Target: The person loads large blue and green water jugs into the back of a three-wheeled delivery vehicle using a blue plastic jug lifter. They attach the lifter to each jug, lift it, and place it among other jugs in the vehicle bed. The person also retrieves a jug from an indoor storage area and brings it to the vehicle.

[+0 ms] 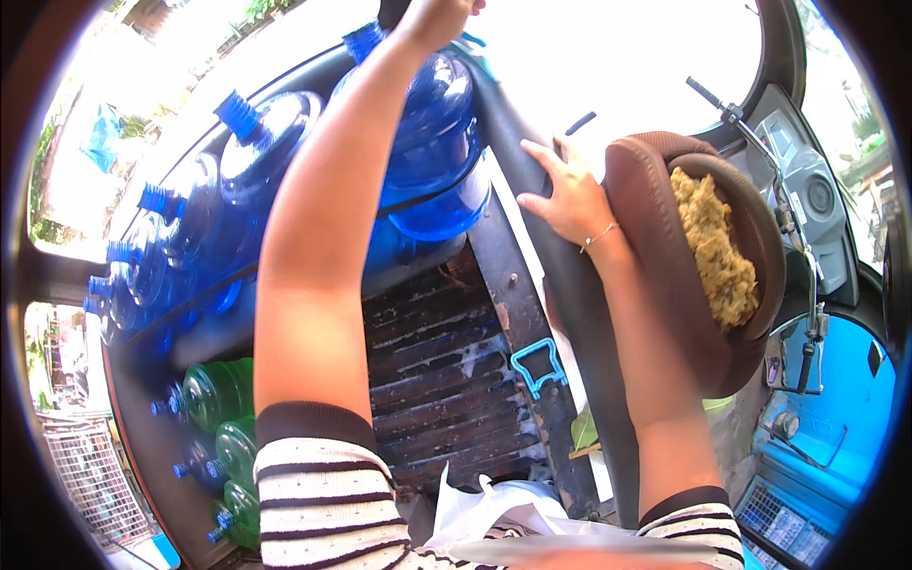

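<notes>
My left arm reaches up across large blue water jugs (437,123), laid on their sides in a row. My left hand (437,21) is at the top edge beside a dark object (391,13); its fingers look curled, partly cut off by the edge, and what they hold is hidden. My right hand (570,195), fingers spread, lies at the dark padded bar (570,275) and holds nothing. Right beside it is a brown seat (655,228) with a torn cover and yellow foam (712,247) showing.
Below the jugs is a dark slatted floor (437,380). A light-blue plastic handle (539,369) hangs on its metal edge. Green jugs (218,394) lie at the lower left. Handlebars (784,199) stand right of the seat, and white material (499,503) bunches near my body.
</notes>
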Demonstrator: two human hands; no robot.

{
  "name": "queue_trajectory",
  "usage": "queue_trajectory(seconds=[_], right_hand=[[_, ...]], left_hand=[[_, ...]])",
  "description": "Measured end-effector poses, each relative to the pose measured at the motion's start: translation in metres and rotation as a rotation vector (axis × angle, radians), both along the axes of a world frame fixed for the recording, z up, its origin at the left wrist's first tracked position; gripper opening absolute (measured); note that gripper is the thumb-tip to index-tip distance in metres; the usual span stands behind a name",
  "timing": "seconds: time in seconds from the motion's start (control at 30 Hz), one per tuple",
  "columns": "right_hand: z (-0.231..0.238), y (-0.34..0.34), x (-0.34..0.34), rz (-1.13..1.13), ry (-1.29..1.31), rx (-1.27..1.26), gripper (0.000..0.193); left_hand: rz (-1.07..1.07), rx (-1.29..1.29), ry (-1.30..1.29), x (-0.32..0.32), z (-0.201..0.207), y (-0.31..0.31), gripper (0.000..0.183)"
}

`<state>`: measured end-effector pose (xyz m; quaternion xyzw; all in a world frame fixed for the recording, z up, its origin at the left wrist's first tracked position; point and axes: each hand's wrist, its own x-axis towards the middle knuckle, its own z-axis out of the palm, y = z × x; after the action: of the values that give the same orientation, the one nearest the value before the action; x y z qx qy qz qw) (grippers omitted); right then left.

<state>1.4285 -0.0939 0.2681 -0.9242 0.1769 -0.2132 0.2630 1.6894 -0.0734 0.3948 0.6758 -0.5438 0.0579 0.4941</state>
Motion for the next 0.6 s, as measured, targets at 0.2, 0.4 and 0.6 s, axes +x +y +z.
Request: queue_trajectory(seconds=[0.2,0.4,0.6], right_hand=[[-0.004,-0.003,0.001,0.028,0.017,-0.141,0.069],[-0.006,-0.007,0.008,0.059,0.117,-0.37,0.06],[-0.017,0.029,0.024,-0.076,0.23,-0.722,0.048]], left_hand=[[0.052,-0.499,0.451,-0.134,-0.091,0.169,0.012],[0.428,-0.071,0.779,-0.305,-0.223,0.431,0.015],[0.806,-0.108,0.852,-0.504,-0.293,0.644,0.02]])
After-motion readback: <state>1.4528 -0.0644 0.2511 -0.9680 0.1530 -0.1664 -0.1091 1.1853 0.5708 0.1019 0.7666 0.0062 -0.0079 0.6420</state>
